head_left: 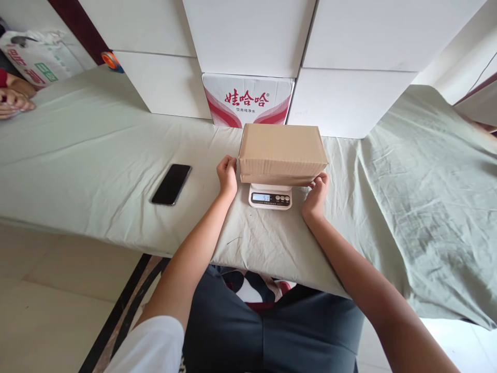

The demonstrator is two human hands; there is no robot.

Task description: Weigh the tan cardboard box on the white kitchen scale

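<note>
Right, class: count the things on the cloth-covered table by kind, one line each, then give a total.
Brown box: 1
Scale: 1
Phone: 1
White boxes: 5
Printed red-and-white box: 1
Total: 9

A black smartphone [171, 184] lay face up on the wrinkled pale green cloth [97, 145] that covered the table, well left of centre. At the back stood stacked white boxes [248, 36], and between the lower ones sat a red-and-white water carton [247, 100] printed with Chinese characters. An orange and blue tape roll [112, 61] rested beside the left white box. A white printed sack [39, 57] lay in the far left corner, and another person's hand [13, 101] rested at the cloth's left edge. Beige floor tiles [50, 311] showed below.
</note>
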